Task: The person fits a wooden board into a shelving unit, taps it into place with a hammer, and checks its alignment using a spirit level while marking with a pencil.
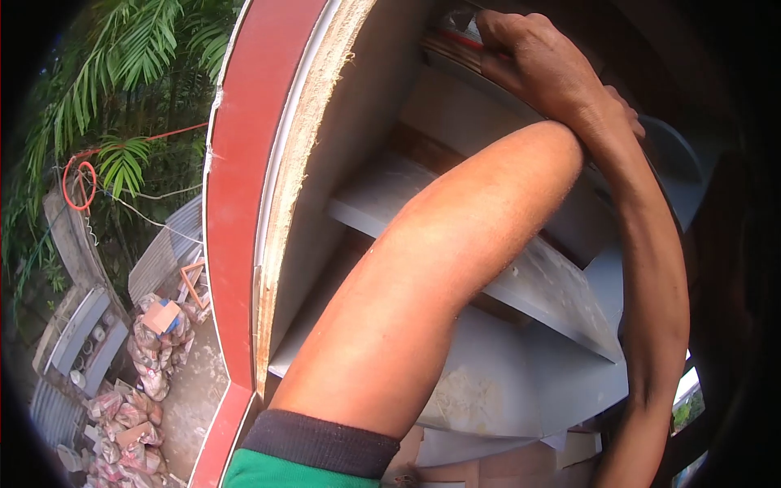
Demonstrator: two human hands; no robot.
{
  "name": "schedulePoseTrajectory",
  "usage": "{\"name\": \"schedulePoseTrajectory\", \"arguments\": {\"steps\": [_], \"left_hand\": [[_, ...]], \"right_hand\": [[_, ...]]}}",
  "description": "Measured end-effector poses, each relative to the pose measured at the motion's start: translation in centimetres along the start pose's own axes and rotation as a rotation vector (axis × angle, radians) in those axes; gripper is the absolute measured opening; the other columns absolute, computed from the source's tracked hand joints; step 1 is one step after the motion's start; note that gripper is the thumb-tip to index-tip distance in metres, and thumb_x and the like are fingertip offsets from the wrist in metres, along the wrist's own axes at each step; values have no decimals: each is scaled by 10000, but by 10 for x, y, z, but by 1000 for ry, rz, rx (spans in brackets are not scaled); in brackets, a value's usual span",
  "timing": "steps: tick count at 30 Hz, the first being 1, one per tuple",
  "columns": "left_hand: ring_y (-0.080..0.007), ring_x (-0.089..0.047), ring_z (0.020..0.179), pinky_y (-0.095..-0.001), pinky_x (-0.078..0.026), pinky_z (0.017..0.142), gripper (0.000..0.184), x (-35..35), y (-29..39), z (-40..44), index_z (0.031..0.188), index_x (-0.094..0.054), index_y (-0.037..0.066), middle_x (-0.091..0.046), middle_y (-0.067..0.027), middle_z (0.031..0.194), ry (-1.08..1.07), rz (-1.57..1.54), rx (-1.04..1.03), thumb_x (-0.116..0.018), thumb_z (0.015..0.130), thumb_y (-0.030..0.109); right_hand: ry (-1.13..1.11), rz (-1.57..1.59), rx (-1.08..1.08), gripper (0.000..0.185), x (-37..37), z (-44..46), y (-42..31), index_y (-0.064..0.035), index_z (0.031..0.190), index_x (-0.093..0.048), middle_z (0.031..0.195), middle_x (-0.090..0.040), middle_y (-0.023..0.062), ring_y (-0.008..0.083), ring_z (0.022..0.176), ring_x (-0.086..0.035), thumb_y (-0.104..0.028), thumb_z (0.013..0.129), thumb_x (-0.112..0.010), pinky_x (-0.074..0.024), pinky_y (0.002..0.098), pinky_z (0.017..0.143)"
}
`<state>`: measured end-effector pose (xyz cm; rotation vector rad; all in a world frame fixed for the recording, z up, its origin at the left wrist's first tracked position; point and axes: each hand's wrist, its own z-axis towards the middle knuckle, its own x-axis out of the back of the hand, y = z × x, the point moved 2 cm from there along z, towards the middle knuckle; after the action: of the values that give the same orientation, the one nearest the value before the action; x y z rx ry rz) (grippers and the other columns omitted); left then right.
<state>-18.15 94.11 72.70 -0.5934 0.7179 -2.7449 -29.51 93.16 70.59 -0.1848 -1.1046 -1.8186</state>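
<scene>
My right hand (541,61) is raised at the top, bent at the wrist, its fingers closed round a dark tool with a thin red edge (468,37). The tool lies in shadow against the inside of a grey cabinet, so its kind is unclear. My left arm, in a green sleeve with a dark cuff (325,443), reaches up across the middle. Behind my right wrist only some curled fingers of my left hand (625,111) show; what they grip is hidden. Close below both hands is a grey shelf board (561,293).
To the left stands a red panel (252,163) with a rough, raw wood edge (297,154). Beyond it are filled sacks (159,342), corrugated metal sheets (167,252), a red hose loop (80,185) and green palm leaves (138,41). Dark frame parts close in the right side.
</scene>
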Motion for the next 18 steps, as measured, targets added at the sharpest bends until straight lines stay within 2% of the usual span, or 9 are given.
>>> {"name": "schedulePoseTrajectory", "arguments": {"steps": [4,7,10,12,13,15,16,17,18], "left_hand": [[-238,-696,893,-388,-567,717,239,3,1,1,944,-705,130,-718,-56,914,48,-59,-14,-691,808,326],[-249,-694,898,-394,-568,714,275,-1,-2,3,947,-702,124,-716,-76,917,-15,-30,-44,-692,796,355],[-253,-693,905,-408,-563,746,280,2,1,9,960,-701,126,-713,-90,933,139,-69,-98,-686,798,355],[-258,-691,915,-419,-550,781,336,6,5,27,980,-695,134,-711,-81,951,-287,-51,130,-688,802,420],[-258,-691,915,-419,-550,781,336,-4,2,34,980,-695,134,-711,-81,951,-287,-45,120,-688,802,420],[-246,-682,952,-403,-543,801,421,-44,-17,44,1025,-681,152,-701,-71,996,21,-30,-19,-709,763,480],[-240,-678,971,-394,-539,811,465,-69,-26,51,1048,-674,161,-696,-66,1018,175,-29,-92,-720,743,510],[-234,-674,989,-386,-535,821,511,-81,-29,54,1070,-667,170,-691,-61,1040,327,-31,-166,-730,724,540],[-228,-670,1008,-378,-531,831,558,-89,-26,60,1093,-660,179,-686,-57,1063,475,-35,-238,-741,704,571]], "right_hand": [[23,-51,50,236,0,0,-1,24,783,-613,749,-650,239,347,675,-649,-170,912,-579,-509,441,636],[8,-24,34,288,2,0,-4,32,788,-616,749,-641,246,370,684,-643,-215,931,-578,-504,457,642],[-3,-84,55,312,-3,5,7,30,795,-628,752,-639,250,381,703,-643,-242,942,-577,-501,462,647],[20,-7,65,358,13,-7,4,6,800,-658,770,-651,258,384,736,-663,-309,948,-574,-505,444,659],[29,-10,58,358,19,-16,7,6,800,-658,770,-651,258,384,736,-663,-309,948,-574,-505,444,659],[365,-84,205,149,42,-46,17,-30,830,-559,736,-606,119,233,676,-596,-124,841,-674,-475,381,635],[302,40,174,151,64,-64,23,-22,870,-592,744,-597,89,175,698,-591,-145,874,-679,-477,332,650],[477,-87,211,218,79,-89,28,-33,865,-641,708,-617,88,153,638,-611,-245,871,-691,-491,275,606],[544,-139,261,225,101,-115,29,-35,915,-672,734,-658,83,160,653,-636,-259,889,-680,-502,300,628]]}}
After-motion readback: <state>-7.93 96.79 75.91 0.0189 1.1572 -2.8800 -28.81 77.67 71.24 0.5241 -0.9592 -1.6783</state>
